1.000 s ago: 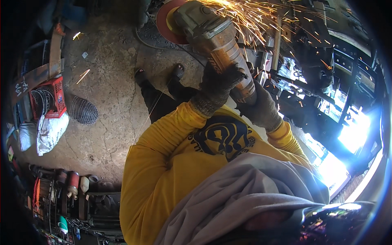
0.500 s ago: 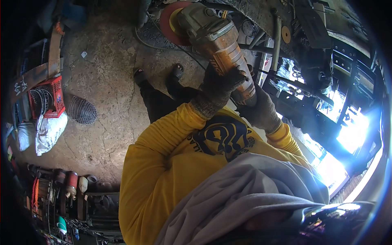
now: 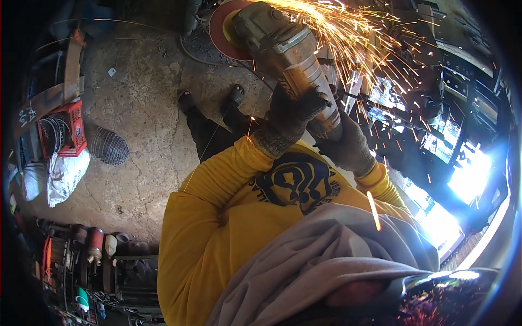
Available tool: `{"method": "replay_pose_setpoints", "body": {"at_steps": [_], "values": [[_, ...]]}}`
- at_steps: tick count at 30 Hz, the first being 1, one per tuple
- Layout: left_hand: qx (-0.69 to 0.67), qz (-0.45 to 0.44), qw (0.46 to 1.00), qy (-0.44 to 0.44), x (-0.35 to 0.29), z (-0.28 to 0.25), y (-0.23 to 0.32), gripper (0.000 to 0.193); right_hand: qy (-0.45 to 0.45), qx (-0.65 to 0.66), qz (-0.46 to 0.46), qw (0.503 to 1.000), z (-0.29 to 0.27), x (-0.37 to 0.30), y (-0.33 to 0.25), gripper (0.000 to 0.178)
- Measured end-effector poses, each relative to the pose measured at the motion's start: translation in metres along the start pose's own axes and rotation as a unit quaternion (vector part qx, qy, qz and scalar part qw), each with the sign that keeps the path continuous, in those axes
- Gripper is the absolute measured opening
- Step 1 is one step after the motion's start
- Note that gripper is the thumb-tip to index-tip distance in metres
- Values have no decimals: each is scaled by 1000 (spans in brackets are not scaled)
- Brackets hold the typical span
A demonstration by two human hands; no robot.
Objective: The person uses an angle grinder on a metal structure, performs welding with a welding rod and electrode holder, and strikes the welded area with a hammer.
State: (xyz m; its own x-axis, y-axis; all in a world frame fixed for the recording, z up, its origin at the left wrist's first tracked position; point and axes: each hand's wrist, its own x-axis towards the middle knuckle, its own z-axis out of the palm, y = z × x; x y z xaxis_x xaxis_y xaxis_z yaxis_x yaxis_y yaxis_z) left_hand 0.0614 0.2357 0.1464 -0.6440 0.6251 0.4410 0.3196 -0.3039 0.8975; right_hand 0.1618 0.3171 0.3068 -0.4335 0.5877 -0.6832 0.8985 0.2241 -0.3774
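Observation:
An angle grinder (image 3: pixel 302 73) with a worn orange-and-grey body slants across the upper middle, its head toward the top edge. The reddish disc (image 3: pixel 222 30) has a yellow centre. My left hand (image 3: pixel 288 117), in a dark knit glove, is wrapped round the middle of the body. Lower down, my right hand (image 3: pixel 348 145), in a matching glove, grips the rear end. Bright orange sparks (image 3: pixel 348 32) spray from near the grinder's head toward the upper right. The spot that the disc touches is hidden behind the tool.
At the right stands dark metal framework (image 3: pixel 462 103) with glaring light behind it. A red crate (image 3: pixel 79 127), a wire basket (image 3: pixel 109 146) and a white sack (image 3: pixel 68 176) are at the left. Tools and bottles crowd a rack (image 3: pixel 106 266) at lower left. My sandalled feet (image 3: pixel 236 93) stand on concrete.
Sparks have appeared, flying mostly to the upper right, with a few streaks across my sleeve and the floor. The grinder's head has shifted slightly up and left. Both hands keep their grip.

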Motion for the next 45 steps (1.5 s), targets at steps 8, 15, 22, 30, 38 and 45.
{"method": "replay_pose_setpoints", "body": {"at_steps": [8,15,22,30,38,45], "values": [[21,24,999,-24,14,-16,8,29,8,23,-23,999,0,0,-5,67],[-130,-52,989,39,8,0,12,30,6,-31,4,1000,-6,-3,-19,72],[62,30,998,6,16,-14,17,27,4,3,-27,1000,-7,-2,-22,67],[-66,1,997,36,10,-5,12,27,9,-20,-9,1000,-2,-3,-19,64],[-48,9,998,29,15,-11,10,26,18,55,-66,996,3,-1,-7,66],[-19,6,1000,-4,32,-16,13,34,5,15,20,1000,-2,0,-17,70]]}}
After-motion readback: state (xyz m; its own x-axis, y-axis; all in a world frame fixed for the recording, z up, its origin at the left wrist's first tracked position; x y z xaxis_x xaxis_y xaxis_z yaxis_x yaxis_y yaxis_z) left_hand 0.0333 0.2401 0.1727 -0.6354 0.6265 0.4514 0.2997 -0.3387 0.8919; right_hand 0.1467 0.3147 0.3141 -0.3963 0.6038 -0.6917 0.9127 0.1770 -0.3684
